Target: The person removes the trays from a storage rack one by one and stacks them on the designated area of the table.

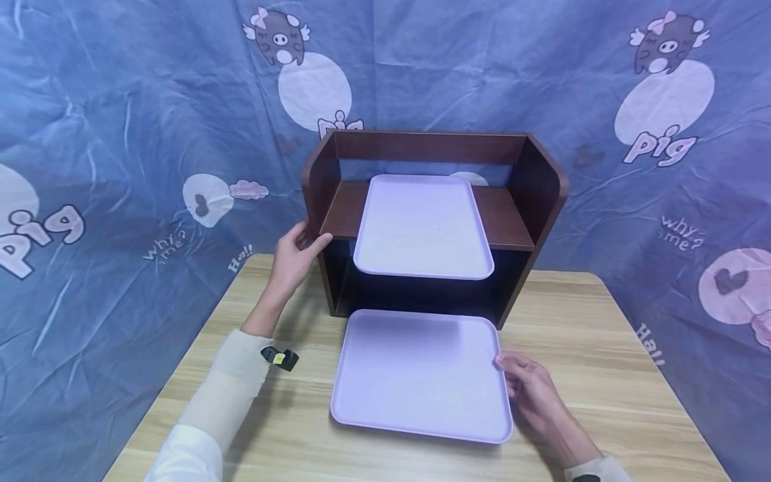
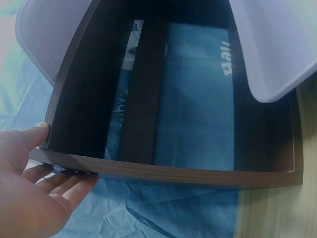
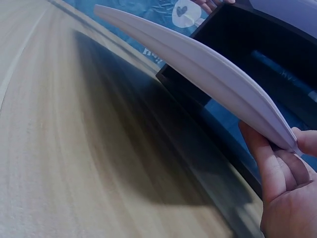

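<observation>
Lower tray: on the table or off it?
Off the table: in the right wrist view, the right hand grips the lower tray, whose underside shows clear above its shadow.

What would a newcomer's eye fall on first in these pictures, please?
The upper lilac tray, probably, jutting forward from the dark shelf. Below it, the right hand holds a matching lower tray above the table, while a blue pig-print cloth hangs behind.
</observation>
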{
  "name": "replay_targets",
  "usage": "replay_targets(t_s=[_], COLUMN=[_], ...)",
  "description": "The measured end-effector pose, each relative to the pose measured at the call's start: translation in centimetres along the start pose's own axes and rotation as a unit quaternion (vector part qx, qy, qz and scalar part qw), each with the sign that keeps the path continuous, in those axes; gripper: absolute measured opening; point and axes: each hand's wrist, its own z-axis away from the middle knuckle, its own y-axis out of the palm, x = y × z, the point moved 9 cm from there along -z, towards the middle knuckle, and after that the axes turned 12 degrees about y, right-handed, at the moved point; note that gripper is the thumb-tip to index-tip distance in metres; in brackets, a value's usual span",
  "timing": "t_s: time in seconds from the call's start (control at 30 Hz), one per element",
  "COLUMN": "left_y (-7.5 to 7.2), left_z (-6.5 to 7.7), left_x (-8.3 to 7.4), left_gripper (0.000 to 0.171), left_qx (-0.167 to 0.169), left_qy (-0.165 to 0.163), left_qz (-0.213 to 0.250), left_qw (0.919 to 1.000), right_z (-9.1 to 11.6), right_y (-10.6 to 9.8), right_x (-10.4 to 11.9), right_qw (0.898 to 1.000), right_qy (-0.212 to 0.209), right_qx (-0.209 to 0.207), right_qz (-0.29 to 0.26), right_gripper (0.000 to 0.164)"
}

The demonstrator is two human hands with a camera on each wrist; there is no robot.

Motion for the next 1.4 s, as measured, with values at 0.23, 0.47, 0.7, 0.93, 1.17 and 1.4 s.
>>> replay_targets(t_s=[0.23, 0.47, 0.7, 0.93, 1.17, 1.4], left_y=[0.1, 0.1, 0.2, 0.1, 0.0, 0.0], left_z=[0.0, 0.1, 0.1, 0.0, 0.0, -0.1], left_x=[0.2, 0.2, 0.1, 0.0, 0.0, 0.0], left_gripper=[0.063, 0.063, 0.064, 0.063, 0.064, 0.063], left_qx=[-0.001, -0.001, -0.001, -0.002, -0.004, -0.003], left_qy=[0.0, 0.002, 0.001, 0.008, 0.006, 0.008], left_qz=[0.0, 0.0, 0.005, 0.005, 0.004, 0.001], left_qw=[1.0, 1.0, 1.0, 1.0, 1.0, 1.0], right_z=[-0.2, -0.4, -0.6, -0.6, -0.2, 0.4], right_y=[0.1, 0.1, 0.3, -0.4, 0.0, 1.1], right_x=[-0.7, -1.1, -1.3, -1.3, 0.3, 2.1], right_qw=[1.0, 1.0, 0.999, 0.991, 0.941, 0.844], right_qy=[0.002, 0.01, 0.017, 0.048, 0.005, -0.099], right_qx=[-0.003, -0.001, 0.005, -0.084, -0.161, -0.21], right_qz=[0.007, 0.022, 0.031, 0.096, 0.299, 0.483], right_gripper=[0.028, 0.025, 0.023, 0.006, 0.037, 0.022])
